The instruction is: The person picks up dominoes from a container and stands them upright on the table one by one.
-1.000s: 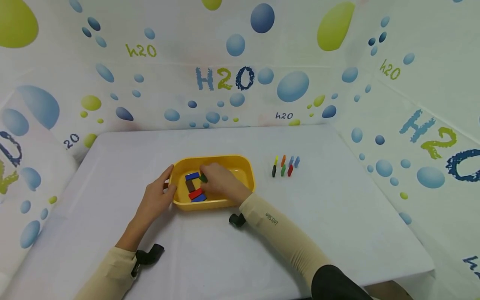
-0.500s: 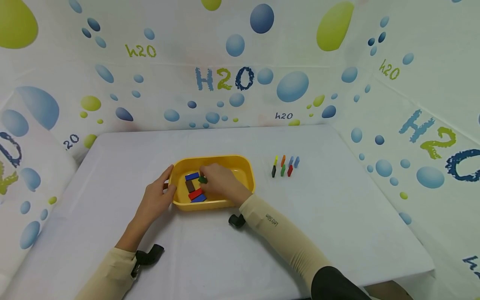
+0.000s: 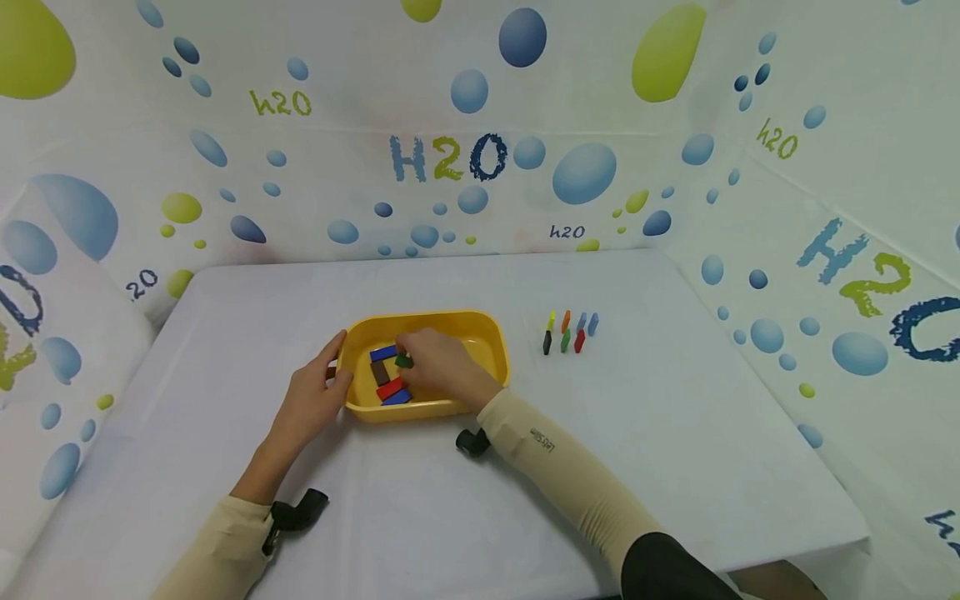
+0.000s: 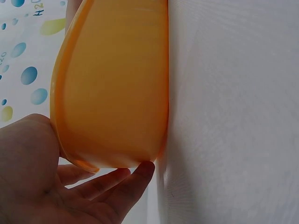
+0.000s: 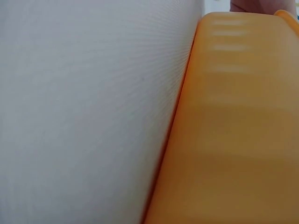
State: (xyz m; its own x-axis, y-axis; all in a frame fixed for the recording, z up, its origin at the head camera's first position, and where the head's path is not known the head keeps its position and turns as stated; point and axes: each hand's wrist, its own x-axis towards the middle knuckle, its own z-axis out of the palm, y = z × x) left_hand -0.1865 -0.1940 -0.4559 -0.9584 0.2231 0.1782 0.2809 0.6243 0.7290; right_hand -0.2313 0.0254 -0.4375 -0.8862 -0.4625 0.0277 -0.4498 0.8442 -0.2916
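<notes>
A shallow yellow tray (image 3: 495, 333) stands on the white table. Inside its left part, a blue block (image 3: 384, 353), a brown block (image 3: 380, 372), a red block (image 3: 391, 388) and a second blue block (image 3: 397, 397) lie in a bent row. My right hand (image 3: 442, 362) reaches into the tray and pinches a dark green block (image 3: 404, 361) close to the brown one; the fingertips are partly hidden. At the tray's left end, my left hand (image 3: 311, 396) rests its extended fingers and thumb against the wall. The left wrist view shows these fingers (image 4: 140, 175) touching the tray's outside.
To the right of the tray, several small coloured sticks form two rows, among them a black stick (image 3: 547, 342), a green stick (image 3: 566, 341) and a red stick (image 3: 580, 341). A cloth patterned with drops hangs behind the table (image 3: 675, 433).
My right hand has shifted very slightly left, and the green block in its fingers has turned and moved a little toward the brown block. The left hand and tray stay put.
</notes>
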